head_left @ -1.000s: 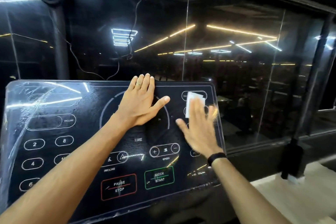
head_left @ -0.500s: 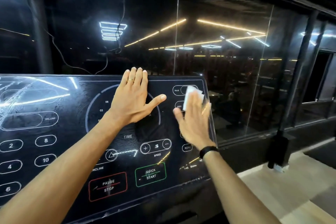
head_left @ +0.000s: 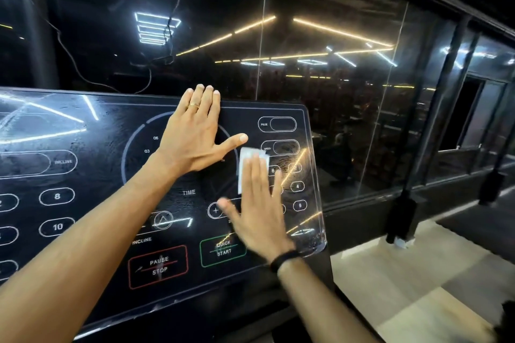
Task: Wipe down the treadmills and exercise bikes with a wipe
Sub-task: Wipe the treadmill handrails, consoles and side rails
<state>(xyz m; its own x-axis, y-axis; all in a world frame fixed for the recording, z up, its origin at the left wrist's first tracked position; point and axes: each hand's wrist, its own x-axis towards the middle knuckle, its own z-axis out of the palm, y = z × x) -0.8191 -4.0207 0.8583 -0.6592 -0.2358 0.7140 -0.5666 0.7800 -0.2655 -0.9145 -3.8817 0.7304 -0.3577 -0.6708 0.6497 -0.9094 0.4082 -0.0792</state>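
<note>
Wipe: we press the white wipe [head_left: 252, 164] flat against the treadmill console [head_left: 106, 131] under the straight fingers of our right hand [head_left: 257, 203]; only its upper part shows past the fingertips.
Change: half a second ago this hand worked up by the PULSE and SPEED windows; now it has slid down, so those windows lie above the grip and QUICK START just below it.
Left hand: our left hand [head_left: 195, 133] stays spread flat on the dial, its thumb tip just above the wipe, holding nothing.
Meaning: we judge the console's right column is mid-stroke, top part done, lower buttons next.
Risk: pressing could trigger QUICK START.
</note>
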